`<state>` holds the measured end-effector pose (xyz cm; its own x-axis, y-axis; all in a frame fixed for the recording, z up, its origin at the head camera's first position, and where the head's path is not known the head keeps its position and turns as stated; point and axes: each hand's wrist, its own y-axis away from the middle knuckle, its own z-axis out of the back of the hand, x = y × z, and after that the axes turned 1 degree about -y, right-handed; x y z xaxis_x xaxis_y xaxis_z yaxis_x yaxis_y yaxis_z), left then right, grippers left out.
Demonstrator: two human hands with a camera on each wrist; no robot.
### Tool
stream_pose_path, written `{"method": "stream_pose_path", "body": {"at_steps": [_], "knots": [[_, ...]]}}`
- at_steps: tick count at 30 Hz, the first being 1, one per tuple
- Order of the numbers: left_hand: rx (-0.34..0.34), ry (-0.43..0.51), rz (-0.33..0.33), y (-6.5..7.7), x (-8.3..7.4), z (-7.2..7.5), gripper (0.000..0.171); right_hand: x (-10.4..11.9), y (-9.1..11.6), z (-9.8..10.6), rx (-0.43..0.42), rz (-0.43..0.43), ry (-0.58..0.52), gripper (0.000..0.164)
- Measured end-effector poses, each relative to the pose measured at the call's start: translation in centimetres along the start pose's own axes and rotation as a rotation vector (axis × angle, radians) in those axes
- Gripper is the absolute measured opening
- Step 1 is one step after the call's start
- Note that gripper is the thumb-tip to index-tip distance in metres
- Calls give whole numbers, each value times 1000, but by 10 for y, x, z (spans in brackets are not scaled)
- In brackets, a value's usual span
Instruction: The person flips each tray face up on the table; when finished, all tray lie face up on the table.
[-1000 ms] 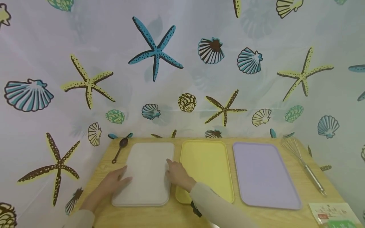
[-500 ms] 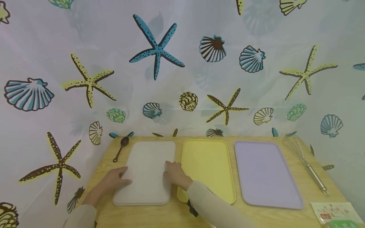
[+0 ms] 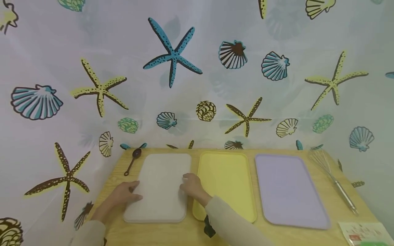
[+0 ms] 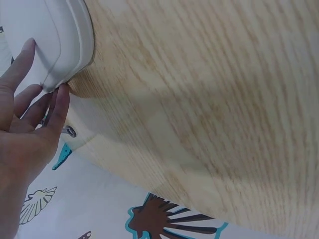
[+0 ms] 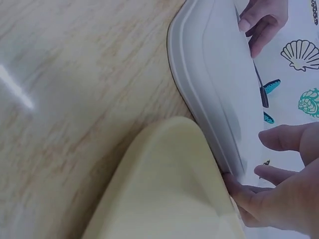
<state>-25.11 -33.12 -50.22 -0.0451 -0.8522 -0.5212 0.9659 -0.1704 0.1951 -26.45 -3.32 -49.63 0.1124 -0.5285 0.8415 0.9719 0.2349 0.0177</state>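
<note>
A white tray (image 3: 163,191) lies flat on the table at the left, its rim thick and rounded. My left hand (image 3: 123,195) holds its left side: the fingertips are at the rim (image 4: 75,55), with the thumb over the top. On the tray's right side is my right hand (image 3: 194,188), reaching across the yellow tray (image 3: 226,181). In the right wrist view its fingers (image 5: 239,194) curl against the white rim, near the yellow tray's edge. Its thumb stands over the white surface; whether it touches is unclear. The fingertips under the rim are partly hidden.
A purple tray (image 3: 290,191) lies right of the yellow one. At the far left is a dark spoon (image 3: 133,161); a whisk (image 3: 335,181) lies at the right. A printed packet (image 3: 363,232) sits near the front right corner. A shell-patterned curtain (image 3: 197,78) surrounds the table.
The view shifts slightly. Both hands stay at the white tray's sides; the right hand's fingers shift a little along its edge. The trays keep their places.
</note>
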Motion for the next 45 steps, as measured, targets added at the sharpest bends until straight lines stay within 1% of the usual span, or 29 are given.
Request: {"method": "stream_pose_path", "body": {"at_steps": [3, 9, 17, 23, 27, 30, 34, 37, 40, 45], "knots": [[6, 23, 18, 1, -3, -2, 75, -4, 2, 2, -24, -16, -59, 48], [0, 32, 44, 3, -6, -2, 71, -1, 3, 7, -32, -32, -115, 48], [12, 32, 52, 5, -7, 3, 70, 3, 2, 7, -61, -122, -203, 44], [20, 39, 35, 2, -2, 4, 72, 1, 2, 9, -112, -144, -256, 44], [26, 51, 39, 0, 2, 3, 73, 1, 4, 11, -134, -151, -313, 46], [35, 72, 55, -2, 5, 3, 74, 2, 6, 13, -143, -150, -341, 49], [40, 106, 81, -4, 9, 3, 76, 3, 7, 17, -114, -139, -393, 54], [42, 126, 100, -3, 10, 3, 78, 4, 5, 21, -70, -129, -414, 55], [52, 139, 112, -1, 9, 4, 79, 4, 4, 27, -16, -96, -379, 54], [63, 154, 102, 5, 3, 6, 77, 3, 2, 34, 89, -35, -345, 59]]}}
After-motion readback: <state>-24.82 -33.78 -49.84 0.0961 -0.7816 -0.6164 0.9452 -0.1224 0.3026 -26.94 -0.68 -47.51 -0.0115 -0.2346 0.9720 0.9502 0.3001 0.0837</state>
